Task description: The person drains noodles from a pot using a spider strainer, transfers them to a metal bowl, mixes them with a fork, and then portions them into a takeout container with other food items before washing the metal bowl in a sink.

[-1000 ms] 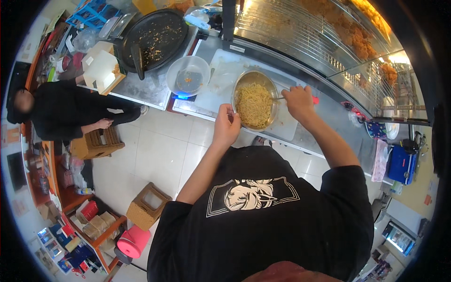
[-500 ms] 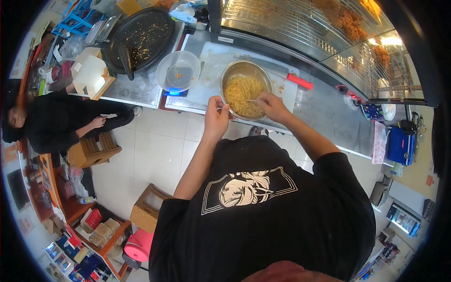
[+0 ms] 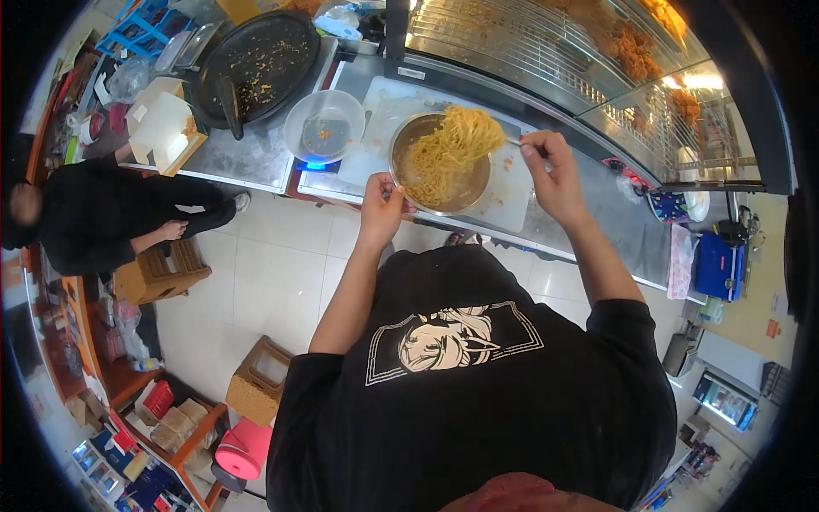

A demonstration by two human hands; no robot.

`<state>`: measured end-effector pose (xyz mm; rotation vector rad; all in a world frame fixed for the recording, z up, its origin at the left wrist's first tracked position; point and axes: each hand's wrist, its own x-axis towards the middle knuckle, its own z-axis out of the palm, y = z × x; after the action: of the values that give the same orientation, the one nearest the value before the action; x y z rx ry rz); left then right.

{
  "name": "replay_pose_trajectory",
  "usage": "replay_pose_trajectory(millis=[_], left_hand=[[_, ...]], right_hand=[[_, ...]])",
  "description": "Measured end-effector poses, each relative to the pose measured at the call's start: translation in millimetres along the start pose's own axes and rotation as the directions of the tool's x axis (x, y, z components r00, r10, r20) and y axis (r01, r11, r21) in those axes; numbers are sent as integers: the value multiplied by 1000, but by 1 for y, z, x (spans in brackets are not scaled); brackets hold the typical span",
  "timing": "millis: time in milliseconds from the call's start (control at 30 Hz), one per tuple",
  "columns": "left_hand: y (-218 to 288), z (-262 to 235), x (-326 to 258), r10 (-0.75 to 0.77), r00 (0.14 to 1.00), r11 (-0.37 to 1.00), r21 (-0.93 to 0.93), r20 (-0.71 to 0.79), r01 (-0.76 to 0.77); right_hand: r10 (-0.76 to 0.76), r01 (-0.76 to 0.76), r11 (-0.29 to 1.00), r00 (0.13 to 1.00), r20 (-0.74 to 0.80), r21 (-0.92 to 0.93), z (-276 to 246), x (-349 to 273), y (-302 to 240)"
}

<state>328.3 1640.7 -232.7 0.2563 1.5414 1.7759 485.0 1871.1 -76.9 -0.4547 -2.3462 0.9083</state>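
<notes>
Lifted noodles [image 3: 469, 136] hang in a thick yellow clump over a metal bowl [image 3: 479, 175], and more noodles lie inside it. My right hand [image 3: 553, 175], raised right of the bowl, is closed on the thin handle of a metal utensil [image 3: 514, 142]. Its working end is buried in the clump, so its exact kind is hidden. At the bowl's near left rim, my left hand [image 3: 380, 209] pinches the edge with its thumb and fingers. Under the bowl lies a white cutting board [image 3: 375, 102].
A clear plastic bowl [image 3: 299, 128] with crumbs stands left of the board. Beyond it are a dark round pan [image 3: 290, 51] and an open box [image 3: 162, 141] near a co-worker [image 3: 102, 205]. A glass display case [image 3: 512, 38] with fried food borders the counter's far side.
My right hand has risen and moved right, pulling a clump of noodles up out of the bowl on the utensil. The bowl and my left hand have shifted slightly left.
</notes>
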Motion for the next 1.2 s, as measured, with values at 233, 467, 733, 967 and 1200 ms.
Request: replay_pose_trajectory(millis=[233, 467, 733, 967, 1200], left_hand=[[-4, -1, 2, -68, 997, 995, -72, 25, 70], [-6, 6, 4, -161, 986, 983, -95, -45, 156], [-12, 16, 3, -206, 978, 974, -109, -34, 201], [-12, 13, 7, -205, 978, 970, -124, 37, 208], [2, 8, 16, -265, 964, 964, 6, 27, 265]], right_hand=[[29, 10, 912, 996, 89, -410, 64, -80, 49], [211, -110, 849, 967, 142, -516, 68, -172, 70], [323, -225, 869, 933, 161, -441, 27, -194, 50], [195, -131, 900, 974, 116, -416, -22, -170, 36], [288, 56, 702, 889, 355, -710, 12, -14, 62]])
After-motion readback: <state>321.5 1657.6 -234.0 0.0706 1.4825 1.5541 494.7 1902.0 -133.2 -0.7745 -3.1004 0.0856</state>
